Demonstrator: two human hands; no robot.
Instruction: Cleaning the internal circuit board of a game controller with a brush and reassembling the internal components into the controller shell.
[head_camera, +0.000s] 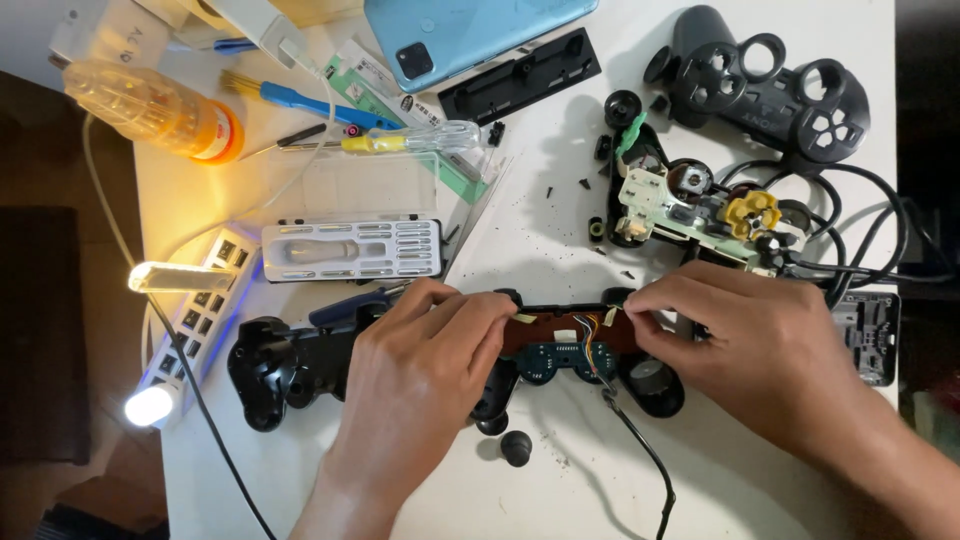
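Note:
An opened black game controller (560, 350) lies on the white table (560, 200), its brown and green circuit board (565, 340) bare with thin coloured wires and a black cable (640, 450) running off toward me. My left hand (420, 370) grips the board's left end with fingers curled over it. My right hand (750, 345) pinches the board's right end. A loose black thumbstick cap (516, 447) rests just below the controller.
Another black controller (285, 365) lies at left. A second dismantled controller board (690, 205) and a black front shell (765, 85) sit at the back right. A screwdriver bit case (350, 250), screwdrivers (410, 140), a blue phone (470, 30), a white power strip (195, 320) and small screws (565, 185) lie about.

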